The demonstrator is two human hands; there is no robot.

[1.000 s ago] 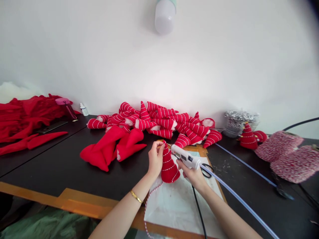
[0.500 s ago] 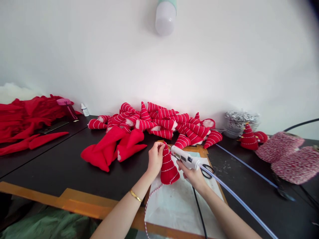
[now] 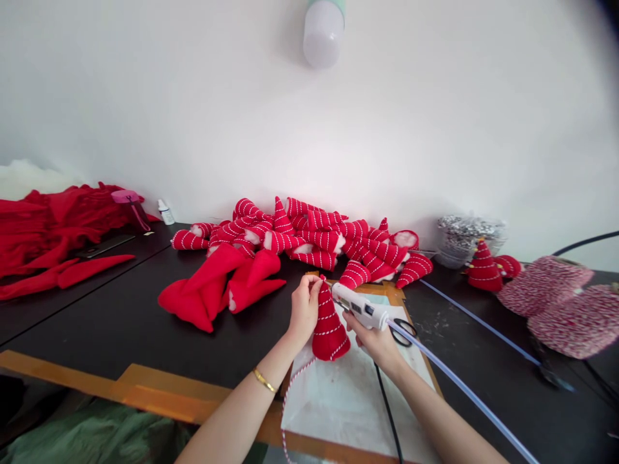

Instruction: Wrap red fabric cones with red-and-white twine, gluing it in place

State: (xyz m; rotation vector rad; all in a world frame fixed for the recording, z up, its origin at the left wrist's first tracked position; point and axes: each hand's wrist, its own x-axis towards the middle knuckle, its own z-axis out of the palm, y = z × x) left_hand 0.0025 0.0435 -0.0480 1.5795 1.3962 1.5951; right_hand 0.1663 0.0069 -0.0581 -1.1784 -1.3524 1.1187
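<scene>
My left hand (image 3: 304, 308) pinches a red felt cone (image 3: 329, 328) near its tip, holding it upright with the wide end down. Red-and-white twine (image 3: 297, 377) winds around the cone, and its loose length trails down past the front edge. In my right hand (image 3: 374, 341) is a white glue gun (image 3: 358, 305), its nozzle pointing left at the cone's upper part. Whether the nozzle touches the cone, I cannot tell. A long clear glue stick (image 3: 449, 380) sticks out of the gun's back. Black-handled scissors (image 3: 402, 332) lie just behind my right hand.
A white sheet (image 3: 338, 412) lies beneath my hands. Behind are many twine-wrapped cones (image 3: 324, 240); plain red cones (image 3: 193, 299) lie left. At right stand a tub of silver tinsel (image 3: 452, 245), a decorated cone (image 3: 484, 269) and twine balls (image 3: 578, 322). A black cord (image 3: 387, 406) crosses the sheet.
The cone and my left hand have shifted very slightly in the picture, as has the whole view. Both hands keep their hold; the glue gun stays almost in place.
</scene>
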